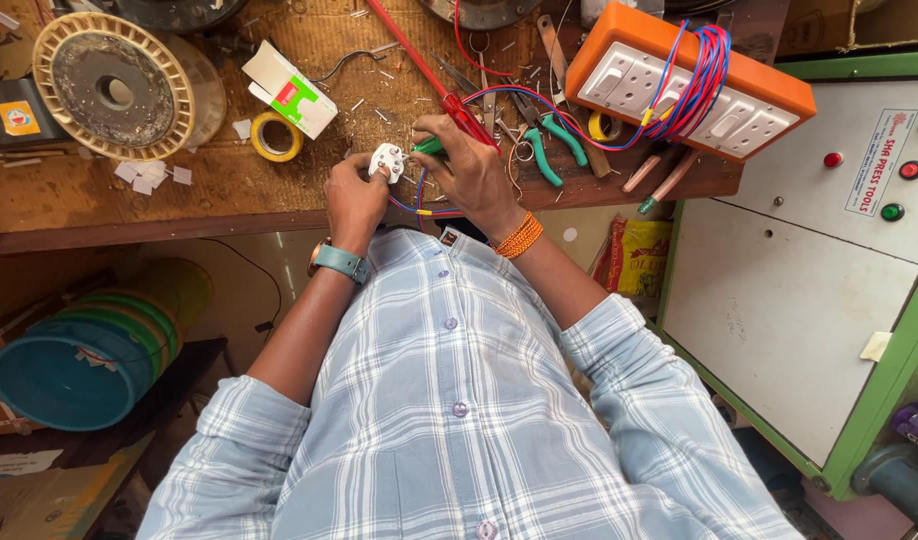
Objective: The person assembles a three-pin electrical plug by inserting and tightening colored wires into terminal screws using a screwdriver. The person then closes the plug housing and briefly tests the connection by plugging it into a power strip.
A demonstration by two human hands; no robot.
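Observation:
My left hand (356,195) grips a small white plug (387,160) at the near edge of the wooden bench (229,195). My right hand (469,170) holds a green-handled tool (429,146) with its tip at the plug. Red and blue wires (424,208) run from the plug, loop under my hands, then go up to an orange and white switch board (679,85) at the back right. A red rod (434,75) lies slanted just behind my right hand.
On the bench lie green-handled pliers (549,145), a yellow tape roll (277,137), a white and green box (291,90) and a round slotted core (114,88). A green-framed white cabinet (809,290) stands to the right. A blue tub (64,375) sits on the floor at left.

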